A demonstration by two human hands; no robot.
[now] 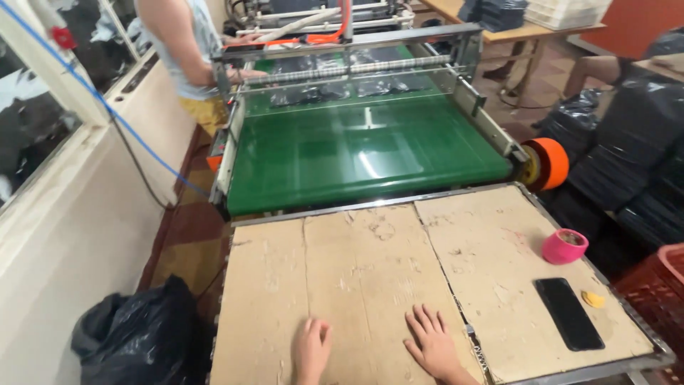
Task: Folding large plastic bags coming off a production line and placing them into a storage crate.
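Both hands rest empty on the worn brown cardboard sheets (356, 271) covering the metal-framed work table (645, 356): the left hand (312, 349) lies palm down with fingers loosely together, the right hand (432, 344) flat with fingers fanned wide, neither gripping anything. By the look of it, this is a waiting step at the outfeed of the green conveyor belt (363, 153), whose near stretch carries nothing, while dark plastic pieces (335, 90) sit far back under the machine's clear guard. Any next move would call for reaching forward to the belt's near edge, well apart from where the hands now lie. At the machine's far left stands another person (187, 50), one hand on the frame. A pink tape roll (564, 246), a black phone (568, 314) and a small yellow scrap (592, 299) lie on the table's right side, with an orange roller (550, 162) at the belt's corner.
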